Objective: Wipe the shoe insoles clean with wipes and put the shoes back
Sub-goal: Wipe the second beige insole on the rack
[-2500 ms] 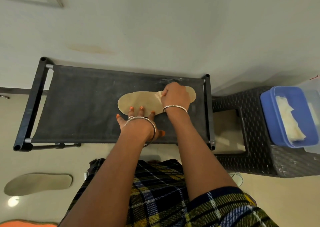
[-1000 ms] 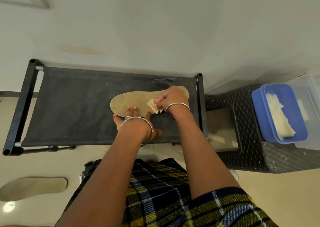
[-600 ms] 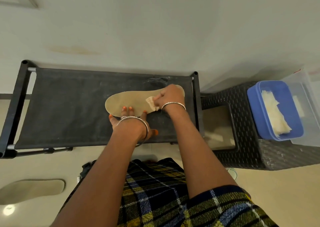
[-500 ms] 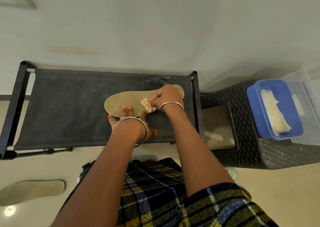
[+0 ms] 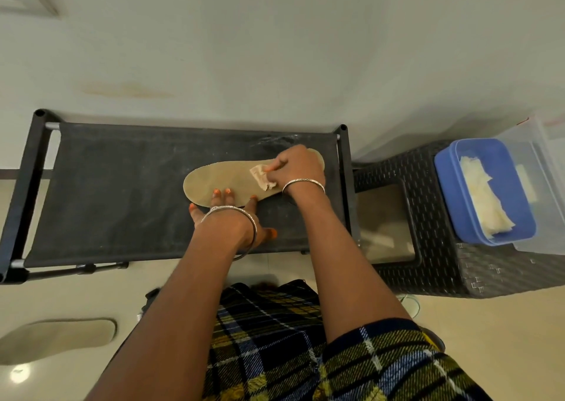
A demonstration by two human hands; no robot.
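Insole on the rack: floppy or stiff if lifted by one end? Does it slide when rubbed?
Probably floppy and light: the insole looks thin and lies flat on the rack. Likely to slide under rubbing: the left hand presses its near edge with straight fingers while the right hand pinches the wipe on it. Flat, so unlikely to roll or tip.

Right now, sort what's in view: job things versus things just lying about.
Job: rack insole, wipe in right hand, left hand pressing it, blue tub of wipes, floor insole.
Lying about: wicker stool, clear tub.
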